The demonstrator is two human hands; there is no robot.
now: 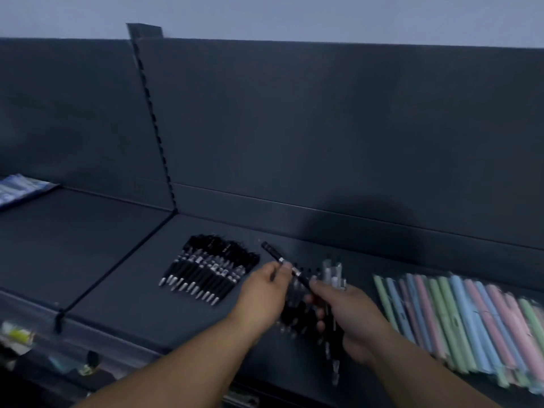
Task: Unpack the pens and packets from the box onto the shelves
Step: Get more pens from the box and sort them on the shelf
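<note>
My left hand [265,293] pinches a single black pen [272,251] near its middle, tip pointing up and left over the dark shelf [123,290]. My right hand [353,316] grips a bundle of black and clear pens [331,273], held upright beside the left hand. A row of black pens [206,269] lies side by side on the shelf, just left of my hands. The box is not in view.
Pastel pens in clear packets [471,325] lie in a row on the shelf at the right. A blue packet [20,188] rests on the neighbouring shelf at far left. A slotted upright [153,119] divides the dark back panels. Small items show on a lower shelf [17,334].
</note>
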